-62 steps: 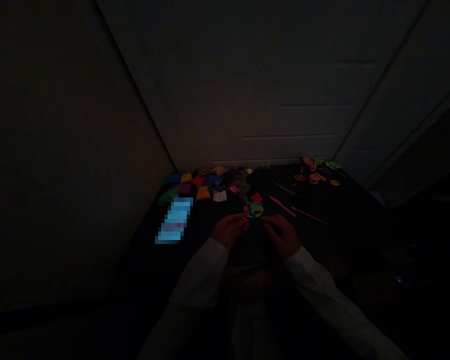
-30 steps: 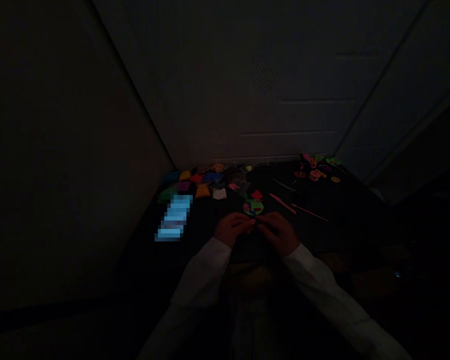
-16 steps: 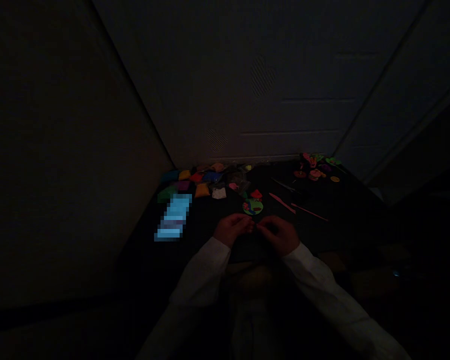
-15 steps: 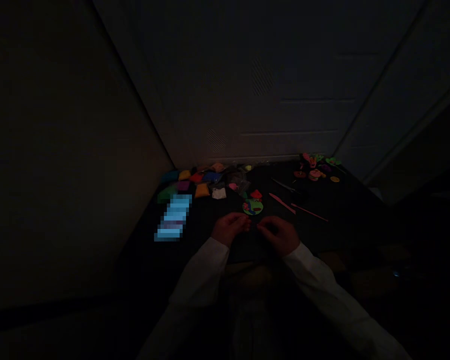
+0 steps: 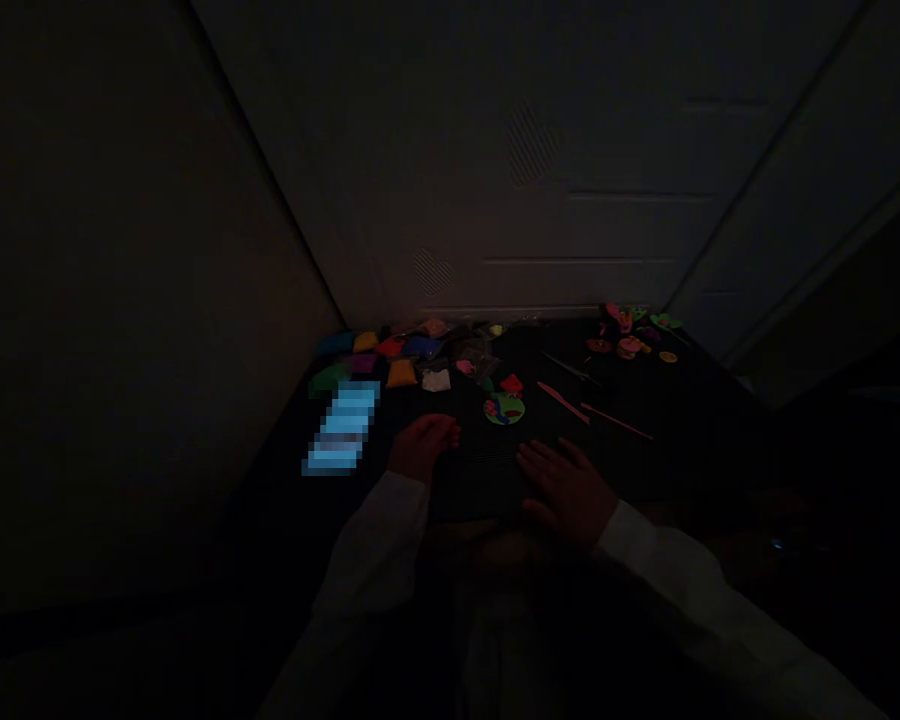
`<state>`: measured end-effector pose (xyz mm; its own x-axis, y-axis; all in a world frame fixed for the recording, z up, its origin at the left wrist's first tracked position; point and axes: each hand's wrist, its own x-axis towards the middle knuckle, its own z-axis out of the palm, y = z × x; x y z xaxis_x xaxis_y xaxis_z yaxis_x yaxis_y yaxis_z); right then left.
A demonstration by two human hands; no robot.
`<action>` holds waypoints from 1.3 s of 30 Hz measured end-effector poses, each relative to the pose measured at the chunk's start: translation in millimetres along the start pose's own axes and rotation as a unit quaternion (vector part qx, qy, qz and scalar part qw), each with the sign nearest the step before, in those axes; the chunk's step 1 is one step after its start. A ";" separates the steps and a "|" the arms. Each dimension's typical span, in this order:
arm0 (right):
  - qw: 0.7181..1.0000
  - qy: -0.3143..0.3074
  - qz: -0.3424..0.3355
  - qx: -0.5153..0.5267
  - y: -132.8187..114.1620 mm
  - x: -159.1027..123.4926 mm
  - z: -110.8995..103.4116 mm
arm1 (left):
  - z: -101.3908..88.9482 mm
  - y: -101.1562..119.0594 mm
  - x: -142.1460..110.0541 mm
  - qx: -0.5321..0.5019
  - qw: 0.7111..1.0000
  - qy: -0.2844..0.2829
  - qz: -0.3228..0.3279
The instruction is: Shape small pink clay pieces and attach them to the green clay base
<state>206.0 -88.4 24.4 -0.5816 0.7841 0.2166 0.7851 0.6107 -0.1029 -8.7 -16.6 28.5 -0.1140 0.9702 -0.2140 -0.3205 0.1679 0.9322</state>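
In dim light my left hand [image 5: 425, 446] is at the near side of the dark table, its fingers curled together. Whatever they hold, if anything, is hidden. My right hand [image 5: 572, 490] lies palm down with fingers stretched out, low over or on the tabletop; the frames do not show anything under it. Just beyond the gap between both hands is a round green clay piece [image 5: 520, 408] with blue, red and pink shapes on it. A red clay lump [image 5: 511, 383] sits at its far edge. A pink clay knife [image 5: 564, 402] and a thin pink stick tool [image 5: 616, 420] lie beyond my right hand.
A lit phone-like screen [image 5: 343, 428], blurred out, lies at the left. Several coloured clay packets [image 5: 401, 374] are grouped behind it. Scissors [image 5: 566, 366] rest farther back. Small clay figures [image 5: 628, 347] stand at the back right. A pale wall [image 5: 570, 230] closes off the far side.
My hands were close together, fingertips pinched near each other. They have moved apart: the left went leftward, and the right lowered and flattened out with its fingers opened.
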 end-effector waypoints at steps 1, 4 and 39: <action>1.000 -0.007 -0.009 0.002 -2.1 1.1 -0.2 | 0.2 -0.2 0.0 0.000 1.000 0.000 0.001; 1.000 -0.013 -0.010 0.005 -1.9 6.5 0.1 | -0.1 -0.4 -0.2 0.002 1.000 -0.001 0.003; 0.997 -0.029 0.071 -0.017 9.9 10.5 -7.6 | -1.8 -2.0 1.0 0.038 0.999 -0.035 0.001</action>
<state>209.3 -75.0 33.1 -0.4744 0.8683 0.1451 0.8667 0.4895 -0.0960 -9.8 -16.3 25.9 -0.0470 0.9801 -0.1929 -0.2472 0.1757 0.9529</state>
